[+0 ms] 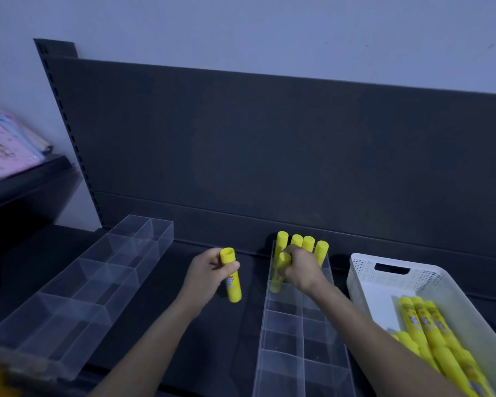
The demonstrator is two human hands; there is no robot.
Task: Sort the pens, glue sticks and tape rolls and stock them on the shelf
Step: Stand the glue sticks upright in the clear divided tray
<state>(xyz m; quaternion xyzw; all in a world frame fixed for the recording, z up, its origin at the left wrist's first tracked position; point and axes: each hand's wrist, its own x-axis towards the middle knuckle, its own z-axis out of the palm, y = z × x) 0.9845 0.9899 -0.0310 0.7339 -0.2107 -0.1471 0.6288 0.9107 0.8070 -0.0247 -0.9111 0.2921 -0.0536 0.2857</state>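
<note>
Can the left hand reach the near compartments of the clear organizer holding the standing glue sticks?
Probably yes: the left hand, holding a glue stick, is just beside that organizer, its near compartments look empty, and the right hand occupies only the far end.

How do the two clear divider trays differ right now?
The left tray lies angled and looks empty; the right tray runs straight back and has glue sticks standing in its far compartments. Both are clear, compartmented and sit on the dark shelf.

Left hand (209, 270) around a yellow glue stick (233, 287) — right hand (299, 267) around another stick (276, 282) inside the clear organizer (284, 339)
</note>
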